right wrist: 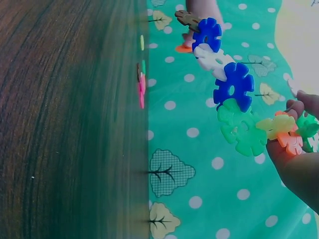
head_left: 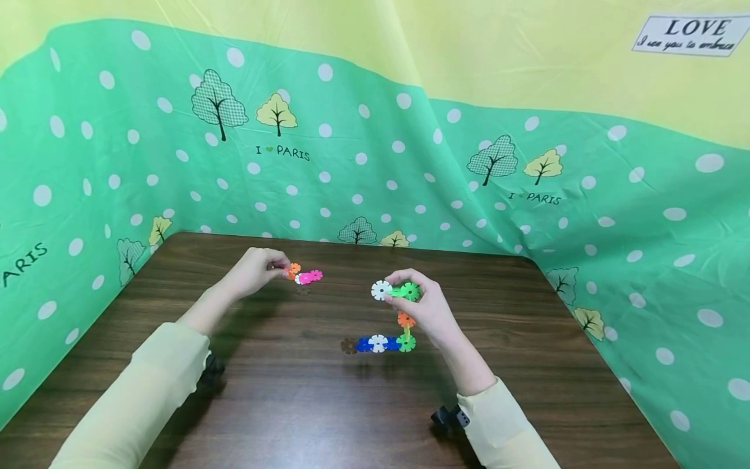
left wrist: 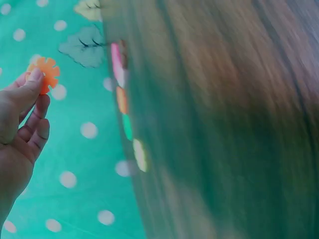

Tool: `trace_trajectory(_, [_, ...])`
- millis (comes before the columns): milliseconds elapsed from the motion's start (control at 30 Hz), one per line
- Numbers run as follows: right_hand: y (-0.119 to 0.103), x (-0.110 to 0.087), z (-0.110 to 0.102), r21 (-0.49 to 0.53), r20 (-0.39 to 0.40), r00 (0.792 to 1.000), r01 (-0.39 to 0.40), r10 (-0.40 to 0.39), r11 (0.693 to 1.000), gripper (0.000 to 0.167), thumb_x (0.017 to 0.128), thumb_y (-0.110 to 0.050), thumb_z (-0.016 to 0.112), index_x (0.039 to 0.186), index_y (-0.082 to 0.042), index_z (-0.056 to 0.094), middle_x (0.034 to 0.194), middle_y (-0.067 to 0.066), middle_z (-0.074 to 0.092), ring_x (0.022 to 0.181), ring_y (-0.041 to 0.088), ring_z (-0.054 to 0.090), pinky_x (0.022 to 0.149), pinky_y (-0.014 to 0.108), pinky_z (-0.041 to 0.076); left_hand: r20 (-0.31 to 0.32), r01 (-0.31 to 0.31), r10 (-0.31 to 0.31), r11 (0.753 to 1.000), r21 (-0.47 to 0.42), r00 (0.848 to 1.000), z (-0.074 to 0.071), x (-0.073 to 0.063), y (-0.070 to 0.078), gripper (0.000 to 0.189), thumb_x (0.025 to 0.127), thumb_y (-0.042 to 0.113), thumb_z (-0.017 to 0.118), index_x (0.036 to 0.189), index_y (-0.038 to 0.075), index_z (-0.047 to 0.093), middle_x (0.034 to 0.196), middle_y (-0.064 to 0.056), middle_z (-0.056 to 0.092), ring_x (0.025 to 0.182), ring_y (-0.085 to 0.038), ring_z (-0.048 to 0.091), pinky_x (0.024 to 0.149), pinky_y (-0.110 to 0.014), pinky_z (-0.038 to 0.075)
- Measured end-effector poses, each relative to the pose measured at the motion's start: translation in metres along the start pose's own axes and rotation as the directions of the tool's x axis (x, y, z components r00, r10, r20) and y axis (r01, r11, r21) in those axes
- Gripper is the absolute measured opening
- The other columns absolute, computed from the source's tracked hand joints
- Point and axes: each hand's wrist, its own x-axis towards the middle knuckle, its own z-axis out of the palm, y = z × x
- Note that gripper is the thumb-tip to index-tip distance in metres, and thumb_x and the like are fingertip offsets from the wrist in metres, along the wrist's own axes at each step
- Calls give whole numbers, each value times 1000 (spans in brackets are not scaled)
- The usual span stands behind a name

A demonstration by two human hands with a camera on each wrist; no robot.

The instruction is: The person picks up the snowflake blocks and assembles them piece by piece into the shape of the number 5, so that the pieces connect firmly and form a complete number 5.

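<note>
My left hand (head_left: 256, 270) pinches an orange notched plastic disc (left wrist: 50, 75) between thumb and fingers, above the far left of the table. My right hand (head_left: 430, 311) holds a chain of slotted discs in the air by its upper end. Near the fingers are a white disc (head_left: 381, 290) and bright green pieces (head_left: 409, 291). Below the hand hang an orange disc (head_left: 405, 318), a yellow disc (right wrist: 277, 126) and a pale green disc (right wrist: 241, 128). From there the chain runs sideways through blue, white and blue discs to a brown disc (head_left: 349, 345). The right fingers partly hide the joints.
Several loose discs lie near the far side of the brown wooden table (head_left: 281, 397), among them pink discs (head_left: 310, 277), a green disc (left wrist: 127, 126) and a yellow disc (left wrist: 140, 155). A green and yellow printed cloth (head_left: 351, 176) hangs behind and around the table.
</note>
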Motion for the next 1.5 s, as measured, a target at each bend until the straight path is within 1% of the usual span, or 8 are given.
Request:
trace_trajectory(167, [0, 0, 0, 0, -3, 1000, 0, 0, 1000, 27, 81, -10, 74, 106, -10, 64, 104, 7, 59, 72, 16, 60, 70, 40, 57, -52, -63, 63, 998, 5, 997, -6, 5, 24, 9, 77, 8, 76, 81, 14, 70, 77, 5, 68, 73, -11, 59, 66, -33, 51])
trace_trajectory(367, [-2, -1, 1, 1, -9, 1000, 3, -3, 1000, 27, 81, -10, 74, 107, -10, 64, 105, 7, 59, 74, 15, 59, 69, 37, 57, -141, -141, 141, 990, 11, 980, -11, 7, 54, 12, 76, 7, 77, 80, 15, 70, 77, 6, 68, 65, -9, 53, 57, -24, 46])
trace_trajectory(567, [-2, -1, 2, 4, -4, 1000, 2, -2, 1000, 27, 81, -11, 74, 106, -10, 64, 105, 7, 58, 74, 15, 59, 69, 34, 57, -169, -163, 158, 986, -15, 973, -12, 6, 82, 11, 77, 8, 76, 82, 15, 70, 79, 6, 67, 65, -9, 52, 57, -26, 46])
trace_trajectory(833, [-5, 0, 3, 16, -6, 1000, -8, 8, 1000, 27, 81, -8, 73, 106, -10, 64, 104, 9, 58, 71, 17, 60, 70, 45, 56, -221, -226, 202, 970, -87, 954, -11, 5, 113, 15, 76, 5, 77, 83, 16, 71, 80, 5, 67, 66, -6, 52, 56, -22, 45])
trace_trajectory(1033, [-6, 1, 5, 27, -8, 1000, -3, 3, 1000, 27, 81, -7, 73, 106, -9, 64, 103, 8, 58, 71, 17, 61, 68, 39, 57, -329, -327, 277, 939, -106, 903, -4, 6, 129, 16, 72, 3, 79, 82, 12, 72, 78, 2, 67, 65, -6, 52, 55, -21, 45])
trace_trajectory(1133, [-7, 1, 6, 19, -8, 1000, -2, 2, 1000, 26, 81, -8, 74, 105, -10, 64, 103, 7, 59, 72, 17, 61, 68, 38, 57, -358, -352, 291, 928, -118, 887, 1, 6, 134, 16, 70, 4, 80, 82, 12, 73, 78, 5, 68, 67, -5, 53, 54, -20, 44])
trace_trajectory(1367, [-9, 1, 8, 34, 4, 1000, 0, 0, 999, 25, 82, -8, 73, 105, -10, 64, 102, 9, 59, 70, 18, 60, 69, 44, 57, -367, -379, 310, 916, -133, 877, 12, 11, 142, 15, 70, 6, 80, 83, 11, 73, 79, 3, 69, 72, -7, 59, 57, -19, 47])
trace_trajectory(1500, [-10, 1, 8, 47, 15, 1000, 10, -10, 999, 25, 82, -8, 73, 104, -9, 64, 101, 9, 60, 70, 18, 60, 68, 39, 57, -377, -385, 304, 909, -159, 875, 16, 14, 146, 15, 70, 5, 80, 82, 11, 73, 79, 3, 69, 71, -8, 58, 57, -22, 47])
